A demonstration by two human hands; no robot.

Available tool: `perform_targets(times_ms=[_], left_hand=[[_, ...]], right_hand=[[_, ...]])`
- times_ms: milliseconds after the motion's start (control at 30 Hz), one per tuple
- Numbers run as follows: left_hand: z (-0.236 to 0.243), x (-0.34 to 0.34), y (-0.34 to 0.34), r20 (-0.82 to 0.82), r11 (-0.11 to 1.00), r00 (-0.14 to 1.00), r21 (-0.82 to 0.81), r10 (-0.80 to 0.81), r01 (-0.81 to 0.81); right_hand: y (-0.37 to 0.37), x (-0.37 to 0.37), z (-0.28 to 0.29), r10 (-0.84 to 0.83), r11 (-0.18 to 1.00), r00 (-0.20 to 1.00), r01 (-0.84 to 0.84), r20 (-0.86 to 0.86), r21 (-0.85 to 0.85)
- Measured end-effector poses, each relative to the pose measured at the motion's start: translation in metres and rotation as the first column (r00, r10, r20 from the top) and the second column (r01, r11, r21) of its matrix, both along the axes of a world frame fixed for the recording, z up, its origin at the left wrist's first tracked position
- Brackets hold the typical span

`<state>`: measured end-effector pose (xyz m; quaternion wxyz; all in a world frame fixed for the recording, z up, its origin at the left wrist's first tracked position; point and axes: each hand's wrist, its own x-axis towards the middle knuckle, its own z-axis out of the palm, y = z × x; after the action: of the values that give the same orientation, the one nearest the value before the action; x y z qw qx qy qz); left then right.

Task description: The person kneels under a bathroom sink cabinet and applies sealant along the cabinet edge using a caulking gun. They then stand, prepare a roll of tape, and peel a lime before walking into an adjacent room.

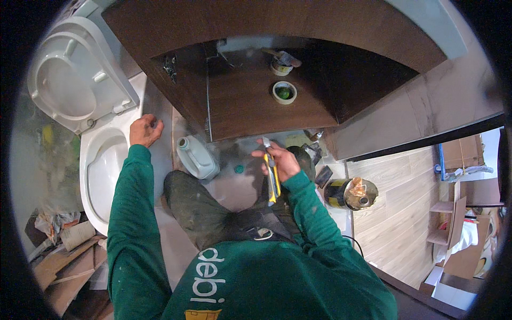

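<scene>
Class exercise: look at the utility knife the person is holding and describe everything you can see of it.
The utility knife has a long, slim yellow body with dark trim, apparently plastic, and a short grey metal blade pushed out at its far end. It points away from the person toward the dark wooden cabinet, its handle end toward their lap. The right hand grips its upper half; nothing else touches it.

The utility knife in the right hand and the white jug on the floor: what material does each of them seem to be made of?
The utility knife, held in the right hand, seems to have a hard yellow plastic body with a grey metal blade: the tip looks thin and pale. The white jug looks like matte, slightly translucent plastic, judging by its soft moulded shape and dull surface. Neither can be confirmed by look alone.
</scene>
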<state>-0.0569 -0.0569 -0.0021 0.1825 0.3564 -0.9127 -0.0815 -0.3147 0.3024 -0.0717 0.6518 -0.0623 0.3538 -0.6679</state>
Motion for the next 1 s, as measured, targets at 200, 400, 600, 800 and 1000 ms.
perform_targets(times_ms=[200, 400, 600, 800, 1000], left_hand=[[0.001, 0.001, 0.0, 0.064, 1.0, 0.998, 0.019, -0.021, 0.02], [-0.001, 0.003, 0.0, 0.027, 0.999, 0.999, 0.03, -0.034, 0.034], [-0.004, 0.004, 0.0, -0.031, 0.996, 0.998, 0.07, -0.05, 0.052], [-0.001, 0.002, 0.003, 0.047, 0.996, 0.996, -0.038, -0.074, 0.075], [0.0, 0.002, 0.003, 0.033, 0.998, 0.998, -0.014, -0.057, 0.058]], right_hand=[[0.041, 0.011, 0.078, -0.114, 0.991, 0.991, 0.109, -0.07, -0.075], [0.065, 0.015, 0.098, -0.159, 0.977, 0.986, 0.164, 0.045, -0.139], [0.079, 0.011, 0.104, -0.163, 0.964, 0.981, 0.181, 0.103, -0.193], [0.091, 0.006, 0.101, -0.201, 0.962, 0.978, 0.209, 0.059, -0.177], [0.1, 0.002, 0.092, -0.234, 0.952, 0.969, 0.244, 0.075, -0.186]])
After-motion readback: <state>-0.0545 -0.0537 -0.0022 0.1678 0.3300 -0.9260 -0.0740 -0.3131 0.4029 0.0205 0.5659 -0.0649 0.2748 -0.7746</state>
